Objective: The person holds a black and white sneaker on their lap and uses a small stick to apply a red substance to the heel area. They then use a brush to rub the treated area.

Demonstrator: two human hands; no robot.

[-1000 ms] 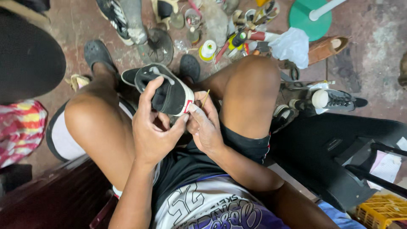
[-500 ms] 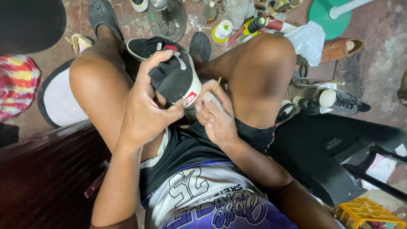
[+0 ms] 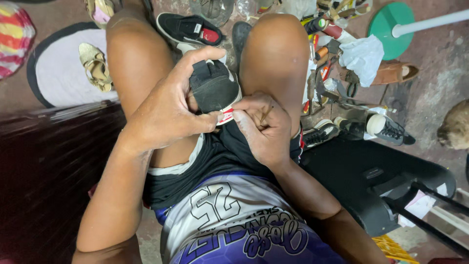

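Shoe: you have the black sneaker point(image 3: 213, 88) between your knees, heel end toward you, its white sole edge and a red patch just showing under your fingers.
Left hand: your left hand point(image 3: 168, 115) is wrapped around the sneaker from the left, fingers curled over the top and thumb pressed beneath, gripping it firmly.
Right hand: your right hand point(image 3: 264, 129) is closed on a thin stick point(image 3: 266, 114), pinched between thumb and fingers, with its tip at the sole edge.
Slip risk: your left thumb sits just beside the working tip, so a push that skids off the sole would likely go into it.
Grip risk: the shoe rests on nothing but your hand; loosen your hold and it may twist, spoiling the line.
Floor: tools and bottles point(image 3: 325, 54) lie far right, near your knee, easy to knock.
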